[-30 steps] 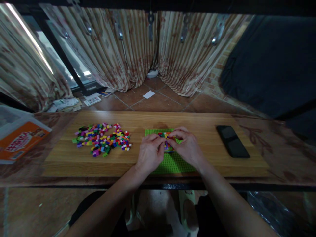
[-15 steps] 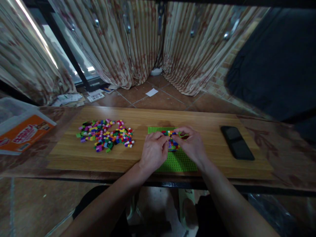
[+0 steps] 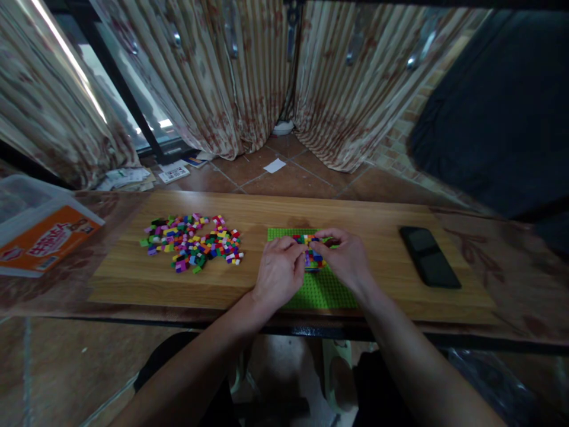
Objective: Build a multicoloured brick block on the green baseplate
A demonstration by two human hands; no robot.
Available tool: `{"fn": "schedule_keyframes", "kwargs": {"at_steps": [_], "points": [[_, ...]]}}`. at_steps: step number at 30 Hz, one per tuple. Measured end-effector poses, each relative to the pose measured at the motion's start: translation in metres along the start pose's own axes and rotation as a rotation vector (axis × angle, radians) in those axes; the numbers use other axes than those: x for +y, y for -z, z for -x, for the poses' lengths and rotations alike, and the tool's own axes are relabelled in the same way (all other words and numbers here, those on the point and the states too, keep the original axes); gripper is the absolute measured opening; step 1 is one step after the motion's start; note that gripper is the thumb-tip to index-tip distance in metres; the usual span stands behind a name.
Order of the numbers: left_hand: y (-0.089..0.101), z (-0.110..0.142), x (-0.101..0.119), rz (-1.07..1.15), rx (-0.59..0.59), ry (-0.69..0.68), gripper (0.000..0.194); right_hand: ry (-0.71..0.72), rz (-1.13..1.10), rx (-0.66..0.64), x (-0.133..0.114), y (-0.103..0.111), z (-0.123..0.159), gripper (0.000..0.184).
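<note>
A green studded baseplate (image 3: 329,293) lies on the wooden board, partly covered by both hands. On it stands a small block of multicoloured toy bricks (image 3: 313,260). My left hand (image 3: 281,267) is at the block's left side, its fingers closed in a pinch; whatever is between the fingertips is too small to make out. From the right, my right hand (image 3: 344,256) reaches over the block with thumb and fingers bent together at its upper edge. Its fingertips meet the bricks, and I cannot tell whether a loose brick is in them.
Loose coloured bricks (image 3: 195,243) are spread over the left of the wooden board (image 3: 133,284). A black phone (image 3: 429,258) lies at the right. The clear plastic tub with an orange label (image 3: 48,237) stands at the far left. Curtains (image 3: 249,77) hang beyond.
Both hands stay at the brick block, with only slight finger movement. The whole view has shifted a little, so everything appears slightly further right.
</note>
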State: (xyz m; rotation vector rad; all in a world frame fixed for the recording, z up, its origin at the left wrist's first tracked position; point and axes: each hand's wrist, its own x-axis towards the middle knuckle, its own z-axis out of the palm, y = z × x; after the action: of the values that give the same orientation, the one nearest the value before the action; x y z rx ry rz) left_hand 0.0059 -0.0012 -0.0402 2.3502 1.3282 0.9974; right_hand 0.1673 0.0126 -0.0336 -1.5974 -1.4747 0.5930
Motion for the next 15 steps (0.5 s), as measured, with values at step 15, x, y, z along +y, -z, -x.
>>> {"fn": "schedule_keyframes", "kwargs": {"at_steps": [15], "points": [[0.047,-0.008,-0.062,-0.266,0.162,0.297,0.021,0.132,-0.115,0.256,0.005,0.011,0.002,0.020]]}}
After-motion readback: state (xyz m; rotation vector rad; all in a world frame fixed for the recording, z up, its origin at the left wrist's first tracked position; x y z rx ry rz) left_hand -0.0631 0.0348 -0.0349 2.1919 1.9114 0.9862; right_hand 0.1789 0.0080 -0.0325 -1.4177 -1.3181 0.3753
